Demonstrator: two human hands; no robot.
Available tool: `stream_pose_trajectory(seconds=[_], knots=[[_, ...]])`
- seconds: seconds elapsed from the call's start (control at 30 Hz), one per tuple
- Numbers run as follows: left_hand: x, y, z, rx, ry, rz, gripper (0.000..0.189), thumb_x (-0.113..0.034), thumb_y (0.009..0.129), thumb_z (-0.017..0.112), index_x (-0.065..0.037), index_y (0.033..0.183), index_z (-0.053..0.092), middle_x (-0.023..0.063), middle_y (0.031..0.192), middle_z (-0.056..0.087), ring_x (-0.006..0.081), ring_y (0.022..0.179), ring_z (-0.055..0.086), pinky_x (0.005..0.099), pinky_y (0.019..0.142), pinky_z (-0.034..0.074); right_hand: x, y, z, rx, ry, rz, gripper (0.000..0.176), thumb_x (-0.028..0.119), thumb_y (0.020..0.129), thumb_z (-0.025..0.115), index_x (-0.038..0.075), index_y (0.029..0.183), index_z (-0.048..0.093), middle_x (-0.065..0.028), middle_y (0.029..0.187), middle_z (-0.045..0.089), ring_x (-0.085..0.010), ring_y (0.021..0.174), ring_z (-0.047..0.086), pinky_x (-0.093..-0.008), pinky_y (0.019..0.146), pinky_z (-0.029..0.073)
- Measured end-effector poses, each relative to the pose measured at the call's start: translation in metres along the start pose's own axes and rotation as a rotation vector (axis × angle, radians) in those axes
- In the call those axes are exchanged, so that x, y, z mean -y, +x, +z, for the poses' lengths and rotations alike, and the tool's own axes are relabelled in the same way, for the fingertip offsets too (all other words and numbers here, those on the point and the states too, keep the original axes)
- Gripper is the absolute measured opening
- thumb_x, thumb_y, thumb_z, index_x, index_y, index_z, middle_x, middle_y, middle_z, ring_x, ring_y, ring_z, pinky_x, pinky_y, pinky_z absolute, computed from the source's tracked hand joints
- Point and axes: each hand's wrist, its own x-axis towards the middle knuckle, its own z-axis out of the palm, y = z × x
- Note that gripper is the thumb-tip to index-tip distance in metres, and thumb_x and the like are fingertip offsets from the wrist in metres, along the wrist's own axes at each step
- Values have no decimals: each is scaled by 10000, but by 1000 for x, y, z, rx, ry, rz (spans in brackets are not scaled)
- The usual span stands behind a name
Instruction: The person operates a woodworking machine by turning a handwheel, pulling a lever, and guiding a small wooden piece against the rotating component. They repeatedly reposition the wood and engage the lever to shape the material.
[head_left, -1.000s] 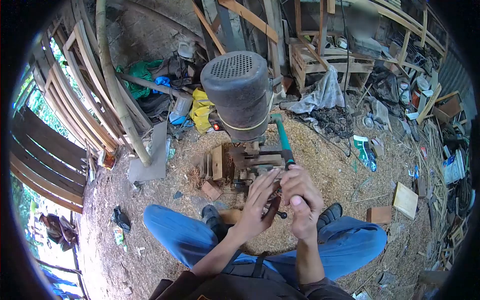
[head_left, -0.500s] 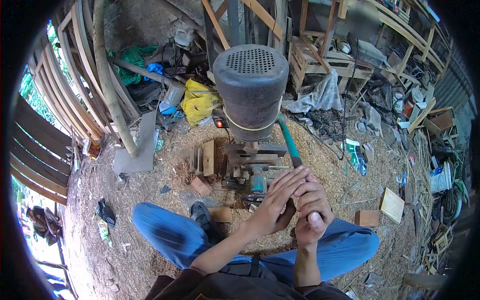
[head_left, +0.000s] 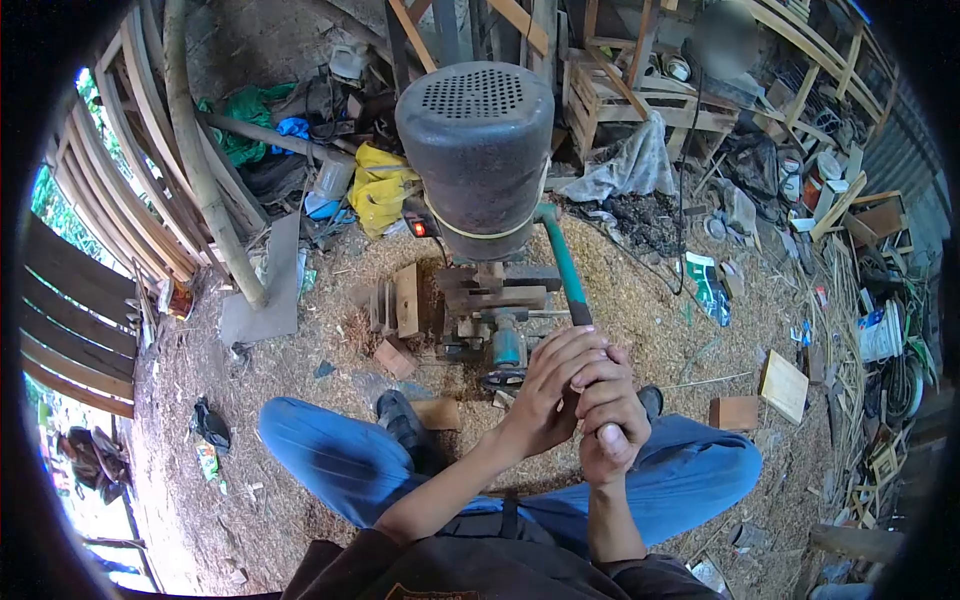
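A bench-type drilling or mortising machine with a dark, perforated motor housing (head_left: 475, 165) stands on the ground in front of me. From its right side a green lever (head_left: 564, 262) with a black grip slopes down toward my body. My left hand (head_left: 552, 388) is closed around the grip. Just right of it, my right hand (head_left: 612, 415) is wrapped round the lower end, fingers folded and thumb up. The hands touch and hide most of the grip. Below the motor sit a wooden workpiece (head_left: 510, 297) and a green vise (head_left: 507, 348) with a black handwheel (head_left: 503, 380).
Wood shavings cover the ground. Wood blocks (head_left: 407, 300) stand left of the machine, and another block (head_left: 733, 413) lies beyond my right knee. A switch box (head_left: 420, 228) glows red beside the motor. A yellow bag (head_left: 380, 190) and a power cord (head_left: 682, 240) are farther back.
The view has shifted, so the machine appears farther left and higher. Both hands keep their grip on the lever, which looks slightly lower relative to the motor.
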Motion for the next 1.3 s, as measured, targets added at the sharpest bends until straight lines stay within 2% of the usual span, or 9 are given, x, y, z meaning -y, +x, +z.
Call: stream_pose_trajectory(seconds=[0.1, 0.37, 0.6, 0.7, 0.8, 1.3], knots=[[6, -8, 4, -4, 33, 10, 626, -15, 802, 682, -50, 1390, 471, 144, 1431, 524, 353, 1387, 448, 521, 1181, 295, 2, -5, 3, -32, 6, 38, 392, 343, 965, 521, 80, 675, 554, -67, 713, 604, -283, 912, 630, -510, 1123, 304], [21, -34, 16, -3, 78, 26, 618, -205, 831, 740, -75, 1370, 469, 122, 1405, 546, 329, 1401, 444, 520, 1187, 275, -8, -31, -3, -16, -5, 43, 399, 339, 969, 518, 77, 672, 559, -76, 722, 618, -301, 949, 638, -513, 1132, 311], [32, -54, 21, 78, 169, -8, 652, -232, 820, 753, -98, 1380, 445, 110, 1421, 528, 332, 1405, 441, 546, 1198, 230, -10, -43, -6, -18, -78, 30, 398, 315, 976, 488, 71, 671, 562, -81, 725, 632, -307, 942, 662, -518, 1116, 346], [37, -58, 25, 7, 108, 50, 647, -239, 823, 754, -109, 1378, 449, 107, 1427, 521, 334, 1420, 419, 548, 1194, 236, -14, -50, -8, -10, -85, 20, 400, 306, 976, 473, 65, 669, 564, -86, 734, 648, -313, 956, 669, -517, 1113, 357], [40, -67, 26, 61, 146, 10, 649, -237, 824, 753, -111, 1382, 447, 109, 1437, 511, 339, 1423, 413, 545, 1192, 240, -15, -54, -9, 1, -81, 25, 401, 302, 975, 469, 59, 671, 566, -96, 745, 659, -319, 968, 671, -516, 1115, 356], [55, -90, 40, 8, 102, 29, 577, -268, 853, 729, -107, 1343, 471, 108, 1417, 517, 345, 1426, 407, 533, 1141, 282, -26, -81, -11, -28, -120, 10, 420, 309, 988, 460, 37, 687, 571, -145, 832, 699, -347, 1041, 663, -530, 1103, 376]])
